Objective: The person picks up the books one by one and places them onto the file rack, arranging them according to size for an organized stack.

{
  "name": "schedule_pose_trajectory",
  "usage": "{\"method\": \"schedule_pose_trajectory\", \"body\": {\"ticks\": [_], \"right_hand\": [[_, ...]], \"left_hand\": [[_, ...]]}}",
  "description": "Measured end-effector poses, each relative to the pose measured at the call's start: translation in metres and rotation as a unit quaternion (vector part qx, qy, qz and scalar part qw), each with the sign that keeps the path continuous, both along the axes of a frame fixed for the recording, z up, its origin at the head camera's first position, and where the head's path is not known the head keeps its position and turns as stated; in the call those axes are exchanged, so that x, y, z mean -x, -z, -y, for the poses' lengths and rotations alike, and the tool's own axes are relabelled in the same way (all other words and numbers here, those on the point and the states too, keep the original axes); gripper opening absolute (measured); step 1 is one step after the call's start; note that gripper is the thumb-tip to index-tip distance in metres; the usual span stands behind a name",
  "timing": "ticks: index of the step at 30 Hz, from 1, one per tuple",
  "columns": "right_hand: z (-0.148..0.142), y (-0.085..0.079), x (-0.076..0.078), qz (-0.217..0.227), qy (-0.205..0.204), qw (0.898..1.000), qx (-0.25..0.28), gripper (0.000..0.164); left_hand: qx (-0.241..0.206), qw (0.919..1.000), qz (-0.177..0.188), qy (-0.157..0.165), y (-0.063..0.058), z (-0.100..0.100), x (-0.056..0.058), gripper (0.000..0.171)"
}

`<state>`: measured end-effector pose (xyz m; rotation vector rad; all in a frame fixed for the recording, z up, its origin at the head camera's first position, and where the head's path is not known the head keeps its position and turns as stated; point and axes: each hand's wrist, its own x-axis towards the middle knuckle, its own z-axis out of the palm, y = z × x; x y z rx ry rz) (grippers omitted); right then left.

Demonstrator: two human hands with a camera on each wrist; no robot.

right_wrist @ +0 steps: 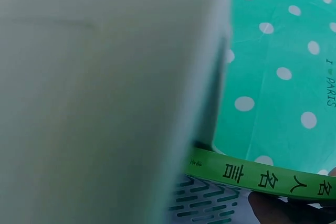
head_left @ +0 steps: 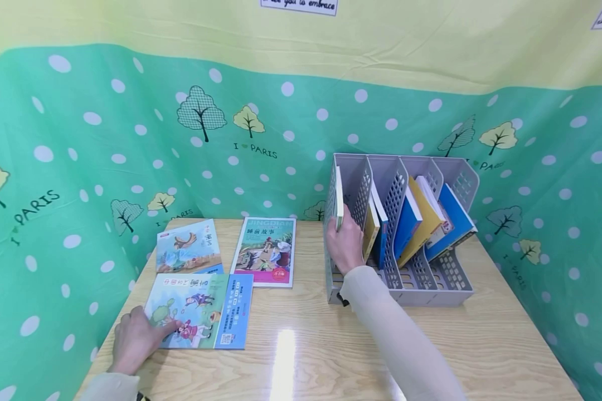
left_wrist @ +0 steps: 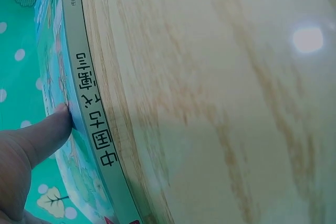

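Book with a green spine [head_left: 339, 192] pinched in the right hand's [head_left: 346, 239] grip, thumb on one side, fingers on the other. Stands on edge in the leftmost compartment of the grey rack [head_left: 406, 299], toward the worktop's [head_left: 331, 345] far right corner, visible edge in line with the dividers; left hand well apart. Perforated divider close on the right, outer wall close on the left, hence little room sideways. Beyond that divider, a yellow book [head_left: 371, 229].

Near the worktop's left edge, pale-green-and-blue book [head_left: 190, 298] with the left hand [head_left: 135, 337] at its left side, thumb on the cover (fingertips hidden; cannot tell whether grasping or just pressing). Just behind, a pale blue book [head_left: 188, 248]; rightward, near the far edge, a storybook [head_left: 265, 253] lying flat.
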<state>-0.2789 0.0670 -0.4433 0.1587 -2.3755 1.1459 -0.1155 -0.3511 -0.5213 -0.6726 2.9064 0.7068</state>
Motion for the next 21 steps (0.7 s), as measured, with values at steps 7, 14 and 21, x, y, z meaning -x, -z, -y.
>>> {"method": "schedule_pose_trajectory", "body": {"ticks": [7,14,21], "right_hand": [[0.000,0.003,0.001,0.001,0.004,1.000,0.000,0.047],[-0.002,0.001,0.000,-0.006,0.008,1.000,-0.003,0.047],[-0.005,-0.005,-0.014,0.024,-0.002,1.000,-0.009,0.053]], "left_hand": [[-0.003,1.0000,0.008,-0.003,-0.001,0.000,0.001,0.113],[-0.010,0.9999,0.012,0.000,-0.003,0.000,0.002,0.114],[-0.011,0.9996,0.024,0.003,-0.004,0.001,0.002,0.114]]}}
